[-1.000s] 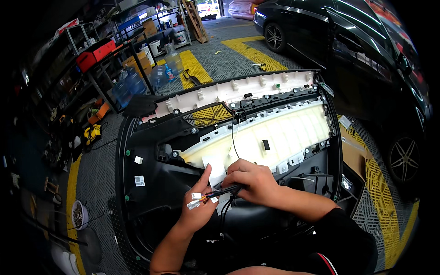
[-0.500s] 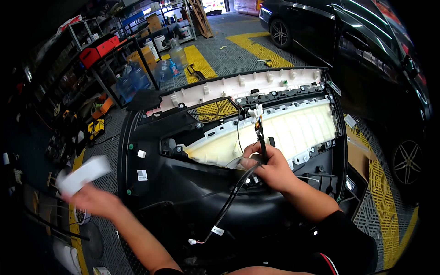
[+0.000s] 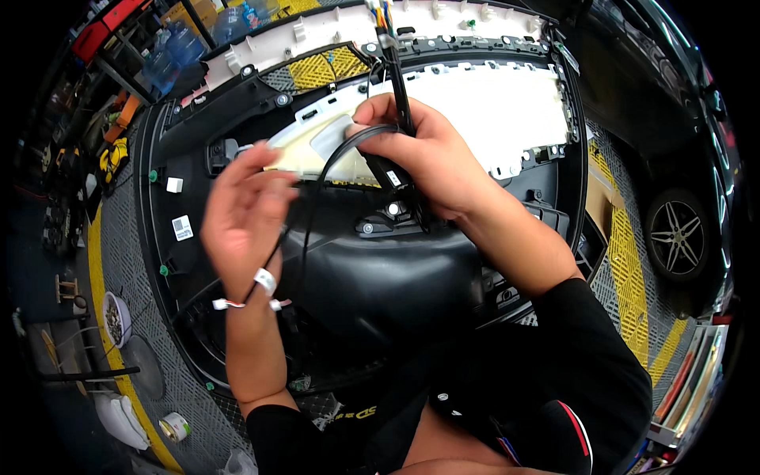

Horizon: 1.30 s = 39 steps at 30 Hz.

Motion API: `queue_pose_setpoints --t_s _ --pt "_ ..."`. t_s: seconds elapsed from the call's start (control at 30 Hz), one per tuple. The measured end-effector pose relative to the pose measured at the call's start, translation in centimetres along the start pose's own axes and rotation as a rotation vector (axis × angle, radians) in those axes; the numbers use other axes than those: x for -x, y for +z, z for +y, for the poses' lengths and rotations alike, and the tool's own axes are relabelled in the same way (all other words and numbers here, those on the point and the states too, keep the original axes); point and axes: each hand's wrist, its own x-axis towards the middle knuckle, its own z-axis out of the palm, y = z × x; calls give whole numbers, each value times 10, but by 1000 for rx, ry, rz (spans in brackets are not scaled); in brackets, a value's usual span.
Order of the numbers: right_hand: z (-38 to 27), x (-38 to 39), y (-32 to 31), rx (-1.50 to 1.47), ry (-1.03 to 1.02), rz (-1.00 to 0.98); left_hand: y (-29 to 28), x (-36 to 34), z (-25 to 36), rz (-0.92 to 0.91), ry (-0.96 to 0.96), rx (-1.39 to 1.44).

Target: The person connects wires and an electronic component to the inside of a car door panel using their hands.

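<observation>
My right hand [image 3: 431, 158] is closed round a black wiring harness [image 3: 396, 79] above the car door trim panel [image 3: 372, 269]. Coloured wires show at the harness's upper end. A thin black cable [image 3: 313, 202] loops out from this grip, and its small white connectors [image 3: 218, 304] and white tag [image 3: 264, 279] lie across my left wrist. By the right thumb and fingertips is a greyish, translucent piece like film [image 3: 331, 136]; whether it is pinched cannot be told. My left hand [image 3: 249, 210], slightly blurred, has its fingers apart and nothing in it, left of the right hand.
Pale padding [image 3: 507, 111] covers the panel's middle. At right stands a dark car with a spoked wheel [image 3: 677, 233]. To the left are a white bowl of small parts [image 3: 117, 321], a can [image 3: 174, 427] and blue water bottles [image 3: 182, 43]; cardboard [image 3: 602, 198] lies between panel and car.
The left hand has let go of the white object and come in from the far left to near the right hand. My view has tilted down. The right hand still grips the harness.
</observation>
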Motion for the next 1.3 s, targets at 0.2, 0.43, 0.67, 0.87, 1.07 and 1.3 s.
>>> queue_pose_setpoints --t_s 0.2,0.43,0.67,0.87,1.07,1.3 --pt "16 -2 15 59 -58 -141 17 7 -15 -56 -115 38" --pt "20 -5 19 -140 -58 99 21 11 -17 -90 -453 854" --pt "29 -1 13 360 -290 27 27 18 -24 -35 -330 738" --pt "11 9 9 403 -253 94 20 18 -31 101 -276 556" --pt "17 13 11 546 -321 20 32 27 -35 118 -191 419" --pt "27 6 4 351 -158 134 43 19 -27 185 -125 287"
